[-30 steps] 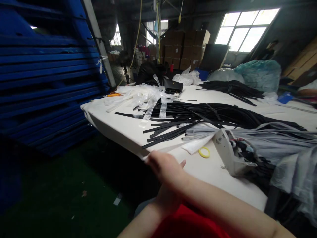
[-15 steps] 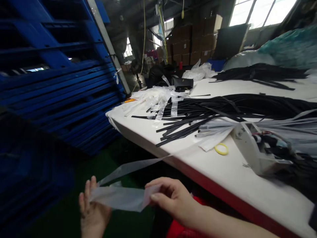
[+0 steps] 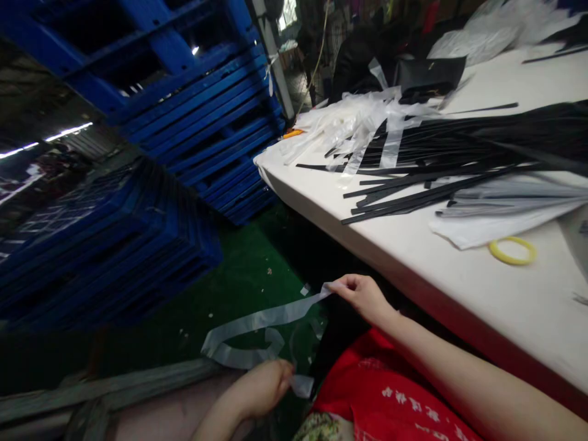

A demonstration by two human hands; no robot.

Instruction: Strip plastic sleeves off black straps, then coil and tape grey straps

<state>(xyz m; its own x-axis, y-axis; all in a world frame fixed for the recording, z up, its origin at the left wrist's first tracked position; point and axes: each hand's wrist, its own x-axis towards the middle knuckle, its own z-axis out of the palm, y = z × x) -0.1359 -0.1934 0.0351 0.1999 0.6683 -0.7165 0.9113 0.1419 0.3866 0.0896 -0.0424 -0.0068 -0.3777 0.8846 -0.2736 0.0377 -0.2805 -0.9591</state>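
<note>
Just off the near edge of the white-covered table [image 3: 450, 269], the right hand [image 3: 362, 297] pinches one end of a translucent plastic strip [image 3: 271, 315] between thumb and fingers. From that pinch the strip runs out over the green floor [image 3: 257, 263], bends back in a loop and reaches the left hand [image 3: 266, 384], which is lower and nearer the body. The left hand's fingers are curled in around the film, a short piece poking out beside them; its fingertips are hidden. Beyond the right hand's pinch, on the tabletop, lie flat black strips [image 3: 478, 144], with a pile of clear plastic strips [image 3: 344, 122] partly over their ends. Right of the pinch sits a yellow ring [image 3: 512, 251]; far to its left stand stacked blue pallets [image 3: 215, 116].
</note>
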